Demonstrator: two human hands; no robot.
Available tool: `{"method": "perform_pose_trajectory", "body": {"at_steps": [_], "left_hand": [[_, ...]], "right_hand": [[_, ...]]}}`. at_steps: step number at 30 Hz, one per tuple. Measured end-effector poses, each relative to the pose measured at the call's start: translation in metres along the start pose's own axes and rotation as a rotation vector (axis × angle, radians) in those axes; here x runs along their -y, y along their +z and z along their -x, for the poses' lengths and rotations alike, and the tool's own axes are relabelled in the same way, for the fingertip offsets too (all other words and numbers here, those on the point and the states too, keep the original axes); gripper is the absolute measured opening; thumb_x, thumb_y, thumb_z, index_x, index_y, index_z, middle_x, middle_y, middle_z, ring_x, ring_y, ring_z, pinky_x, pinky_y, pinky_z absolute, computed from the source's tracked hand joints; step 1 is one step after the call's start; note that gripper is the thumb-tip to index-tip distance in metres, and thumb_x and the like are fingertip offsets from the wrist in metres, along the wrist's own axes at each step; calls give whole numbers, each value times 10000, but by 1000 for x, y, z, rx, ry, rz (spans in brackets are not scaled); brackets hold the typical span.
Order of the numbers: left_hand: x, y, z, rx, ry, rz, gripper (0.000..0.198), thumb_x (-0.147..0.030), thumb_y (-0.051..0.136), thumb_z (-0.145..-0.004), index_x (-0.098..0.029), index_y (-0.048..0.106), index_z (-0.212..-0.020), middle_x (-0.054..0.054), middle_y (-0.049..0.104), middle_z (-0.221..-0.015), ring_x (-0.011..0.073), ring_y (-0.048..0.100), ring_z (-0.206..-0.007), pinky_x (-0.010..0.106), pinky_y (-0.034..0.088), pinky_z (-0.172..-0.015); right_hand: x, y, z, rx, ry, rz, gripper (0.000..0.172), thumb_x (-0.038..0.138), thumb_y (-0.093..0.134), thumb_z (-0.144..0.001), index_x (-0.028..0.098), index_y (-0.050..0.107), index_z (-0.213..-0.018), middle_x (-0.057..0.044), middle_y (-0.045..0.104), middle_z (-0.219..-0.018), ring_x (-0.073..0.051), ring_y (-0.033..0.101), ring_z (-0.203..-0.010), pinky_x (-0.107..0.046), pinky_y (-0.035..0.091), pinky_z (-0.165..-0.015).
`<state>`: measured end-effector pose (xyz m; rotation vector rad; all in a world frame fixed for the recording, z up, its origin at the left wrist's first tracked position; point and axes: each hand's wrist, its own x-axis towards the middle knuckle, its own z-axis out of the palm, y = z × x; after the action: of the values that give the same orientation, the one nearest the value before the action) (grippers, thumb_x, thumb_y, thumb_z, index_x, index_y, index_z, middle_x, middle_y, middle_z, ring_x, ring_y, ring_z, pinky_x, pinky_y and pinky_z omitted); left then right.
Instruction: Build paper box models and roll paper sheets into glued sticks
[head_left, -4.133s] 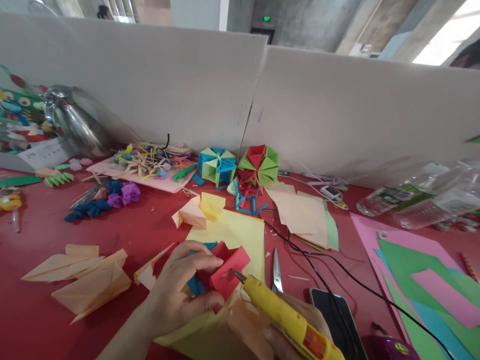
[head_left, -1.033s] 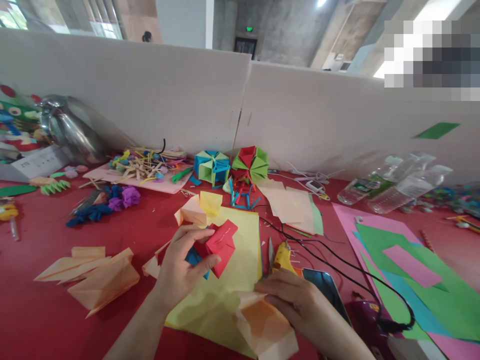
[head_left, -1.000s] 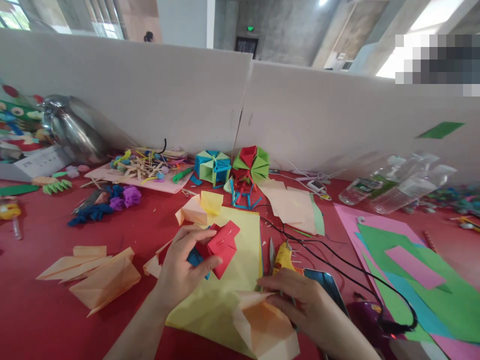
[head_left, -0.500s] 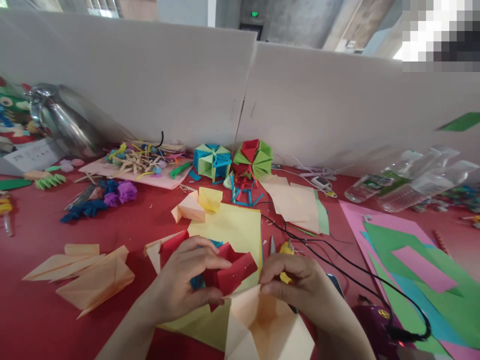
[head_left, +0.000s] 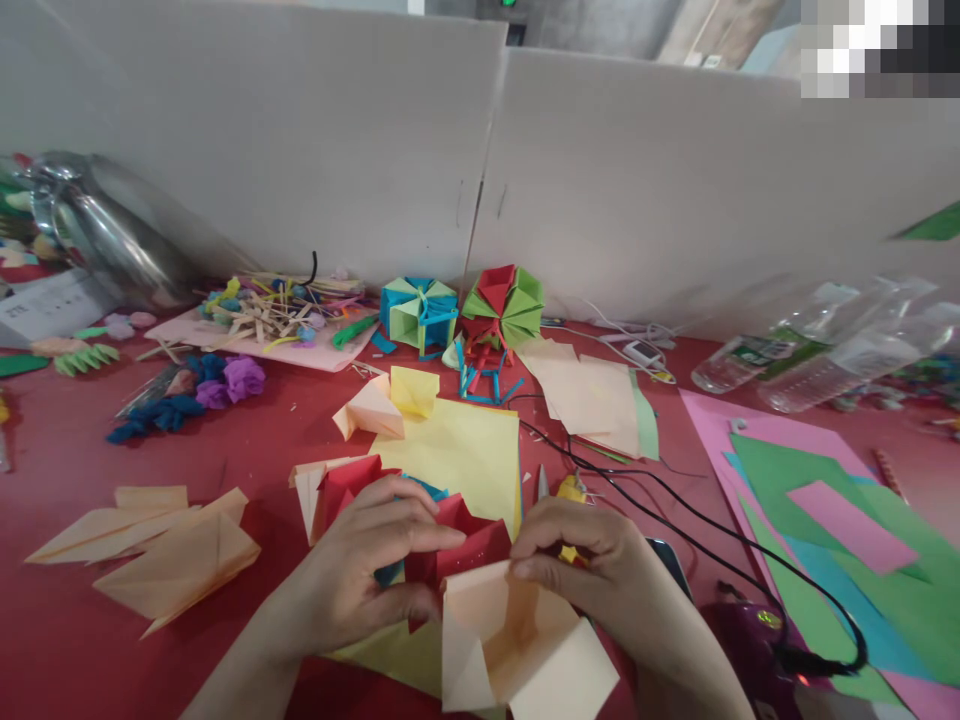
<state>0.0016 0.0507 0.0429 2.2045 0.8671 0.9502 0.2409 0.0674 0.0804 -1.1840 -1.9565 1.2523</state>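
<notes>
My left hand (head_left: 382, 560) is closed round a red folded paper piece (head_left: 480, 545), with its fingers over the top and the thumb below. A blue paper part shows behind the fingers. Left of that hand, another red fold and a peach fold (head_left: 306, 490) stick out; whether they are joined is hidden. Between finger and thumb, my right hand (head_left: 577, 565) pinches the top edge of a peach folded paper piece (head_left: 566, 665), which opens like a pocket. That piece's upper edge lies against the red one, over yellow paper sheets (head_left: 457, 430).
Loose peach folded pieces (head_left: 180, 560) lie at the left. Smaller folds (head_left: 375, 405) sit behind the hands, near two finished paper wheels (head_left: 502, 300). Black cables (head_left: 675, 480) run to a purple device (head_left: 757, 640). Coloured sheets (head_left: 817, 490), bottles (head_left: 840, 350) and a steel jug (head_left: 120, 230) flank them.
The peach pocket has come up and left, its edge now against the red piece. Both hands keep their grips. The camera has tipped down slightly.
</notes>
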Motion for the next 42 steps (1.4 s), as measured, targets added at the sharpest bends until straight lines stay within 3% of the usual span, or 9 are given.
{"method": "perform_pose_trajectory", "body": {"at_steps": [18, 27, 34, 42], "left_hand": [[-5, 1, -3, 14, 86, 16, 322, -315, 607, -784, -264, 558, -1098, 15, 617, -792, 173, 542, -837, 359, 427, -841], [-5, 1, -4, 21, 83, 26, 303, -288, 615, -780, -240, 576, -1077, 13, 618, -795, 167, 543, -874, 330, 428, -852], [-7, -1, -4, 74, 59, 50, 270, -328, 566, -813, -267, 589, -1074, 21, 626, -801, 175, 551, -863, 349, 434, -854], [-8, -2, -3, 97, 53, 55, 253, -260, 608, -789, -253, 587, -1041, 8, 615, -817, 163, 527, -913, 314, 432, -847]], "right_hand": [[2, 4, -1, -32, 87, 46, 54, 231, 658, -721, 195, 637, -687, 14, 606, -674, -111, 546, -631, -226, 421, -590], [-4, 10, -1, -57, 183, -175, 214, 174, 690, -674, 191, 510, -788, 43, 539, -693, -78, 503, -594, -190, 404, -531], [-8, 8, 0, -33, 103, -77, 188, 243, 701, -692, 204, 629, -862, 8, 572, -763, -94, 537, -635, -213, 442, -562], [-9, 8, -2, 7, 62, -109, 177, 261, 698, -702, 235, 682, -877, -5, 597, -836, -84, 542, -620, -216, 451, -558]]}}
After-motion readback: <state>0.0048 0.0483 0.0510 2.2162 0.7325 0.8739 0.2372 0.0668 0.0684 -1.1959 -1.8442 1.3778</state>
